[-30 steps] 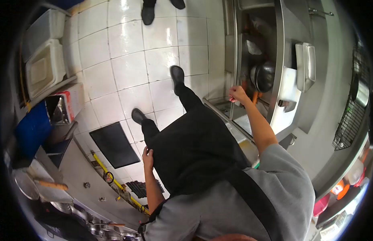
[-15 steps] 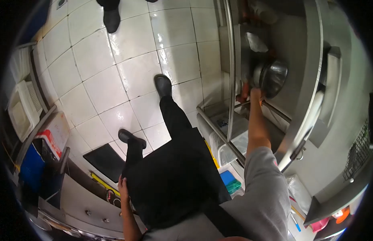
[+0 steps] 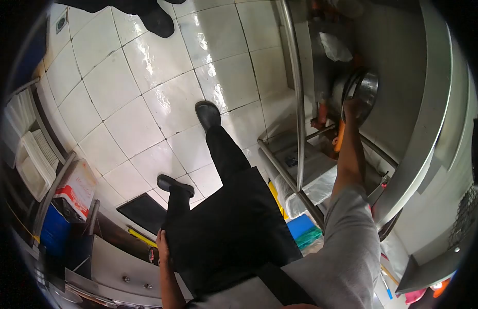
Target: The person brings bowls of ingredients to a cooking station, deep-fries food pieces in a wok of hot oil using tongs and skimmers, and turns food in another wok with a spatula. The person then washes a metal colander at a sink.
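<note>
Under the steel counter, my right hand (image 3: 352, 109) reaches to the rim of a metal bowl (image 3: 369, 92), its fingers closed round the near edge. Darker round rims show just left of this bowl, on the same shelf. Orange-capped or orange-coloured items (image 3: 340, 136) stand close below my wrist, partly behind the arm. Beside the black apron (image 3: 223, 232) hangs my left hand (image 3: 162, 247), resting against its left edge; its fingers are partly hidden and what they do is unclear.
Another person's black shoe (image 3: 159, 23) is on the tiled floor at the top. A metal rail (image 3: 295, 77) runs upright left of the shelf. Plastic trays (image 3: 35, 165) are at the left; a black mat (image 3: 142, 212) lies near the left cabinet.
My right hand has moved from in front of the counter into the shelf and onto the bowl's rim. The view has shifted toward the shelf. My left hand stays by the apron.
</note>
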`<action>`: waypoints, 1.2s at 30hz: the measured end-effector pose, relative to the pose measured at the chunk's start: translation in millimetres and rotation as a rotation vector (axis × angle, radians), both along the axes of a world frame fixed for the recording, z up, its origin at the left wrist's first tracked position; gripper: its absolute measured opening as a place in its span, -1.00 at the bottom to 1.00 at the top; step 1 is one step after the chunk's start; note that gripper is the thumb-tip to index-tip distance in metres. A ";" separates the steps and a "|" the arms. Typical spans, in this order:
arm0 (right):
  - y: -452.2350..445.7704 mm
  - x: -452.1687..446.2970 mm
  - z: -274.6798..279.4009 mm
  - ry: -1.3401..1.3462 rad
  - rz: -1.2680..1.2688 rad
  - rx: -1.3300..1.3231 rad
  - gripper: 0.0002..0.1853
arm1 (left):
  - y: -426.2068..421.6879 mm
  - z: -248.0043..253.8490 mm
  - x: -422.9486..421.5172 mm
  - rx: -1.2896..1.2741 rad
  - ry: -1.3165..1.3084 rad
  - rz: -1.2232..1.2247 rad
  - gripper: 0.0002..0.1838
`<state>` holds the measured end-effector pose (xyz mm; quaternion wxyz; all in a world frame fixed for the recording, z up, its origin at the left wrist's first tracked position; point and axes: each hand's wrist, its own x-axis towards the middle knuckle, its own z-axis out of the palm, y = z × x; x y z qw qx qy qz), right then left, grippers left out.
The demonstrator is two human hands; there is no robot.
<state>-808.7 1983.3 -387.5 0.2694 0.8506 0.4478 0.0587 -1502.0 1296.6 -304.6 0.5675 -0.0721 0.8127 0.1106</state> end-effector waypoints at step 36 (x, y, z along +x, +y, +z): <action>-303.6 -480.7 330.1 1.315 1.322 0.157 -0.87 | 295.0 261.5 55.9 0.790 -0.520 0.353 -0.35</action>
